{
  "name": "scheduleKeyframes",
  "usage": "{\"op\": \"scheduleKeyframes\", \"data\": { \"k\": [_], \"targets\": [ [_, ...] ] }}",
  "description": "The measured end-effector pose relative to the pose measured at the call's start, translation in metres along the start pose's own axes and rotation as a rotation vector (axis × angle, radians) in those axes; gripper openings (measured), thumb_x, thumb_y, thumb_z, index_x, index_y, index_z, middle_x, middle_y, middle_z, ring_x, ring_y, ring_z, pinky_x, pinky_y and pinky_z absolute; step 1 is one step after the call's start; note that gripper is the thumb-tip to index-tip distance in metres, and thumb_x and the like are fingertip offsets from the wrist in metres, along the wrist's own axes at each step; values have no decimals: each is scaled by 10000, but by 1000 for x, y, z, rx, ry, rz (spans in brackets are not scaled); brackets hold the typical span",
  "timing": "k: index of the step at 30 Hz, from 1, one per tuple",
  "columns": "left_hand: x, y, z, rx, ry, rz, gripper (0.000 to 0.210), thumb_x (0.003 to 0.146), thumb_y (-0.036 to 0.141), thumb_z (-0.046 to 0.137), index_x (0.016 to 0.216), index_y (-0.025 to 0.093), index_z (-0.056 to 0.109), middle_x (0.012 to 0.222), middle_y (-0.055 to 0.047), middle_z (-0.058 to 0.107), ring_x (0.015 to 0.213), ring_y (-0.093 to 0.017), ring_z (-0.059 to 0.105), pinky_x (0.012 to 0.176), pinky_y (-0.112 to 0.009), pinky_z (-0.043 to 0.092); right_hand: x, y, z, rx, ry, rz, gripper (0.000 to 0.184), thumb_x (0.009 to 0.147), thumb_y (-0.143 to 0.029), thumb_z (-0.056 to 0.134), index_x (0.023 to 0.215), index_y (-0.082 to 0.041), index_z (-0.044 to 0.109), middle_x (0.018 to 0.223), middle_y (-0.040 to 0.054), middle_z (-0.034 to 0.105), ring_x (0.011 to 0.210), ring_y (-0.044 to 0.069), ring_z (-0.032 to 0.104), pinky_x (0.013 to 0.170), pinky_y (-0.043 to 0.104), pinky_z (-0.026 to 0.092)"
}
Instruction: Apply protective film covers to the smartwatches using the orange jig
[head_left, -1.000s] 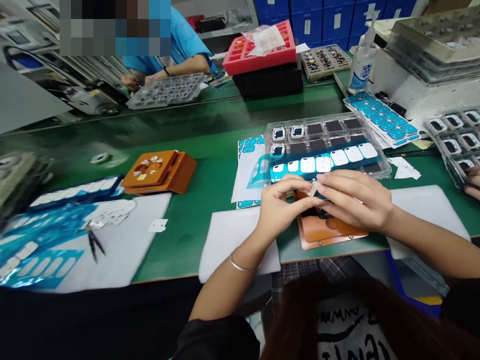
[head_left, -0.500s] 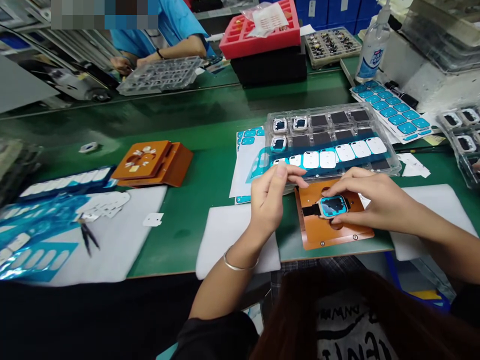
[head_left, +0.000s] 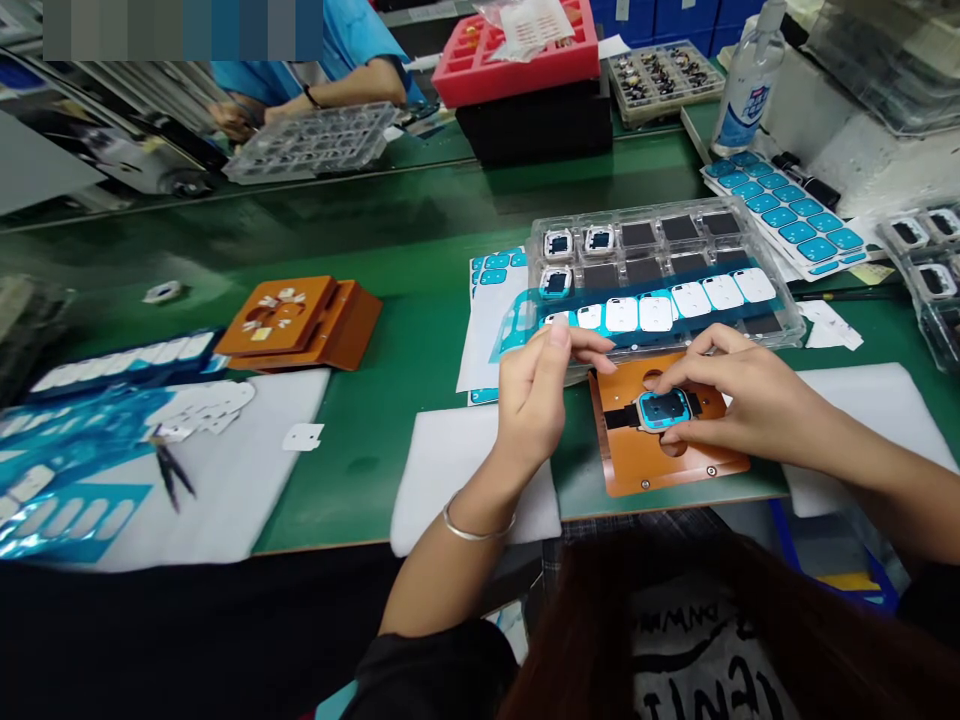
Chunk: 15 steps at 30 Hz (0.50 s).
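The watch case [head_left: 664,408] sits in the orange fixture [head_left: 622,472] at the near edge of the counter [head_left: 420,330], between two black strips. The right hand [head_left: 663,411] pinches it, thumb on the near edge and a finger on the far edge. The left hand [head_left: 577,350] hovers to the left, fingers bent; whether it holds anything, I cannot tell. Steadying the case well seems to call for light, even pressure from both edges, fingertips off the blue-rimmed face, and the case kept flat and square; a heavier push from one side could tilt it. As for writing, the clear bottle [head_left: 750,95] at far right wears a blue label with white characters too small to read. Print on the paper [head_left: 536,38] over the red tray [head_left: 517,90] is equally illegible. The shirt [head_left: 731,690] carries bold dark lettering, partly hidden; no brand can be made out.
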<state>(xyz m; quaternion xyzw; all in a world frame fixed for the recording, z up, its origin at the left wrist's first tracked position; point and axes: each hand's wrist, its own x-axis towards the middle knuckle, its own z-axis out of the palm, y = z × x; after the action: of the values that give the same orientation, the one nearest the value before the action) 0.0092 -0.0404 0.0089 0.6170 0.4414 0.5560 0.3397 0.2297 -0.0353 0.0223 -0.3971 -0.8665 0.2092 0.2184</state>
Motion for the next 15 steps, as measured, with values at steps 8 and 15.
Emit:
{"op": "scheduleKeyframes", "data": {
  "k": [8, 15],
  "targets": [
    [0, -1, -3, 79, -2, 62, 501, 1003, 532, 407, 826, 191, 729, 696, -41, 723, 733, -156, 690, 795, -350, 547, 1, -5, 3, -8, -10, 78, 402, 641, -285, 907, 1006, -251, 742, 846, 46, 629, 893, 242, 616, 668, 327, 525],
    [0, -1, -3, 67, -2, 66, 481, 1001, 520, 425, 826, 191, 729, 700, -34, 730, 702, -142, 691, 792, -331, 551, 1, -3, 1, 42, -41, 99, 439, 631, -320, 911, 1022, -246, 727, 912, 55, 677, 931, 260, 604, 722, 362, 544]
  ]
}}
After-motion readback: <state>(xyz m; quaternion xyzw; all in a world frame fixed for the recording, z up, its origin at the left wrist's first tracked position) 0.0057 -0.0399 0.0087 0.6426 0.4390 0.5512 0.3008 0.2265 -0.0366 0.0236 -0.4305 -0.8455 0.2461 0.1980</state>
